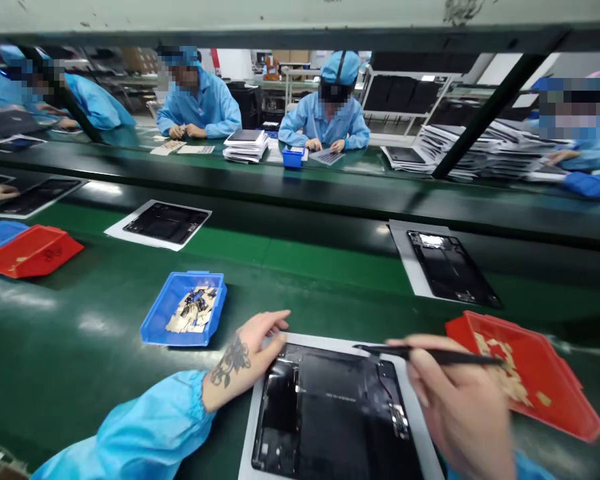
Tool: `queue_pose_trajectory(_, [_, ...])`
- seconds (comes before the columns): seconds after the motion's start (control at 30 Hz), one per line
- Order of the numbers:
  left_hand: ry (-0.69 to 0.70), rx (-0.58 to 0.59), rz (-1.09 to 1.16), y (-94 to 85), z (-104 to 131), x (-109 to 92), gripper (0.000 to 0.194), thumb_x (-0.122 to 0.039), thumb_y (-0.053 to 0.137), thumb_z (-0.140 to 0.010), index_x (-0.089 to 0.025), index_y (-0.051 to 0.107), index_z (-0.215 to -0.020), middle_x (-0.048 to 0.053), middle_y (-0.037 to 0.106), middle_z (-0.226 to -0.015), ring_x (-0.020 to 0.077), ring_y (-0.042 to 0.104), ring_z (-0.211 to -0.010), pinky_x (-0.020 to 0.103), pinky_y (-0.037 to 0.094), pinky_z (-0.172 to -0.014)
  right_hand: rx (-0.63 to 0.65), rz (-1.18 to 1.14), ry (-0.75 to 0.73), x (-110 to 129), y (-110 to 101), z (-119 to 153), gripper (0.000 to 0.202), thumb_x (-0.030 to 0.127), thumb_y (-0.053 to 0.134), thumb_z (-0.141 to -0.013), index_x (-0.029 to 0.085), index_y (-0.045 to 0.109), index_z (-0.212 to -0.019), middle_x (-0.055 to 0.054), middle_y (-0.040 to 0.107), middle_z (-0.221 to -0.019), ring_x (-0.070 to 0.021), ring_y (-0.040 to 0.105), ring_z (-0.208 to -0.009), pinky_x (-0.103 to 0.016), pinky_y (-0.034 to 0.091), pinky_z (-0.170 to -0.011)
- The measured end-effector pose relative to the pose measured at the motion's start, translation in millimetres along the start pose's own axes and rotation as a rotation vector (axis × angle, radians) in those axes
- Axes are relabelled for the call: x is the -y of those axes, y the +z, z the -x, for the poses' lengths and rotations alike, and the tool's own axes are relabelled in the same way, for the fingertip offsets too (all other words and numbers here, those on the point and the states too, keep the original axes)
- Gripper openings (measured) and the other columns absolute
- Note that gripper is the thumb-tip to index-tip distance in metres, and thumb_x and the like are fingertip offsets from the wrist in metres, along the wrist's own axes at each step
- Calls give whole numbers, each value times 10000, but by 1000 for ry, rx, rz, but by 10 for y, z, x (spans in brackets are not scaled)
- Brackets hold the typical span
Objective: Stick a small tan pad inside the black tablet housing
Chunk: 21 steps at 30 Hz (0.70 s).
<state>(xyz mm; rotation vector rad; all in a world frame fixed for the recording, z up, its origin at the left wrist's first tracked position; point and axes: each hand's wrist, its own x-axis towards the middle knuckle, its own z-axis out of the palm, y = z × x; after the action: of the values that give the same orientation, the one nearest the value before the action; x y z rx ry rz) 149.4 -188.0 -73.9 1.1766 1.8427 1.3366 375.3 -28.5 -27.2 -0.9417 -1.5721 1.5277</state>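
Observation:
In front of me an opened tablet (340,413) with a black inside lies on a white sheet (247,453). My left hand (255,350) rests at the tablet's upper left corner, its fingers stretched out and holding nothing. Black tweezers (473,359) are held in my right hand (460,400), which is slightly blurred. Their tip reaches over the tablet's upper right edge; whether it touches anything or pinches a small piece, I cannot tell.
A blue bin (153,327) with small beige and dark pieces stands left; a red bin (555,360) with beige scraps stands right. Beyond lie another tablet (453,270) and a further tablet (167,222). Co-workers in blue sit across, behind a dark slanted post (485,120).

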Motion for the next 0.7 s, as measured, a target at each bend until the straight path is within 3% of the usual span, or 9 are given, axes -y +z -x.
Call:
queue_pose_trajectory(0.07, [147,6,-310,-14,64,252,298,-265,444,-912,-199,593,-1162,94,593,-1096,216,506,-1029,405,406,-938,54,-90,148,-92,198,-92,359,432,763,-729,177,606,-928,-65,641,-729,-101,449,-488,-189,349,-364])
queue_pose_trajectory(0.13, [239,42,-439,6,132,387,291,-215,416,-921,-186,590,-1151,97,581,-1096,210,502,-1020,389,429,-908,124,-134,239,-232,370,-159,382,427,774,-718,159,578,-907,-30,591,-671,-119,481,-548,-181,346,-385])
queue_pose_trajectory(0.3, [324,7,-573,137,191,362,211,-231,489,-902,-172,610,-1065,94,577,-1019,225,498,-971,402,428,-849,213,-168,321,-478,650,-196,400,448,760,-731,140,544,-868,3,527,-645,-120,491,-602,-166,333,-412])
queue_pose_trajectory(0.47, [282,71,-503,219,123,430,153,-200,533,-862,-204,647,-964,71,574,-1003,220,495,-946,389,420,-806,199,-172,310,-566,779,-213,417,468,748,-736,144,528,-881,19,518,-629,-92,434,-539,-169,308,-412])
queue_pose_trajectory(0.7, [217,138,-412,179,94,402,169,-132,531,-807,-225,654,-874,43,569,-1047,217,487,-994,393,395,-845,221,-130,311,-725,782,-256,395,446,737,-749,153,516,-894,3,587,-677,-77,410,-509,-175,317,-419])
